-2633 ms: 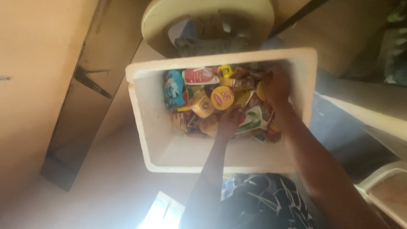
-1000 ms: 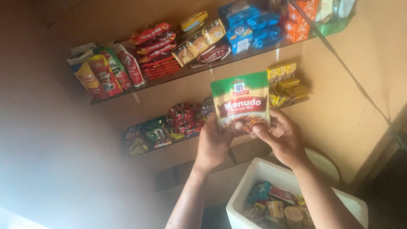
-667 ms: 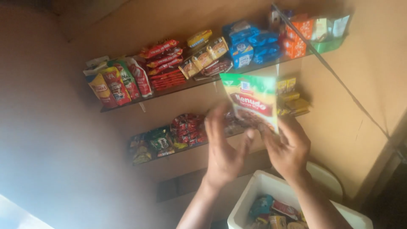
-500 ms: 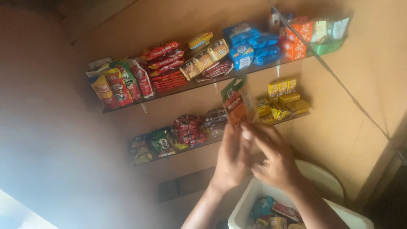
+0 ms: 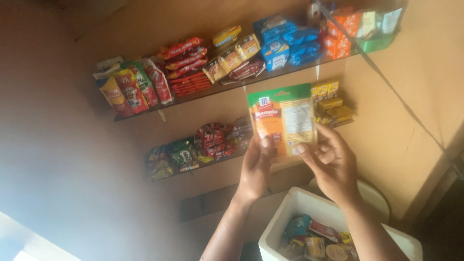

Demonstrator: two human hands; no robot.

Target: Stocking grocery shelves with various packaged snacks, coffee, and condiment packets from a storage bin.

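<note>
Green-topped, orange-bodied seasoning packet (image 5: 282, 120) with a pale printed panel on its right half and a small blue patch in the green band, pinched between left hand (image 5: 255, 166) and right hand (image 5: 333, 164). White foam box (image 5: 290, 212) below, filled with blue, red and yellow wrappers. On the upper shelf (image 5: 241, 82): yellow, red and green snack bags (image 5: 130, 89), red stacked packs (image 5: 186, 65), blue packets (image 5: 285, 41), orange cartons (image 5: 343, 34), a green tray (image 5: 379, 43). Small yellow boxes (image 5: 331, 101) lower down. Tan wall (image 5: 411, 96) throughout
</note>
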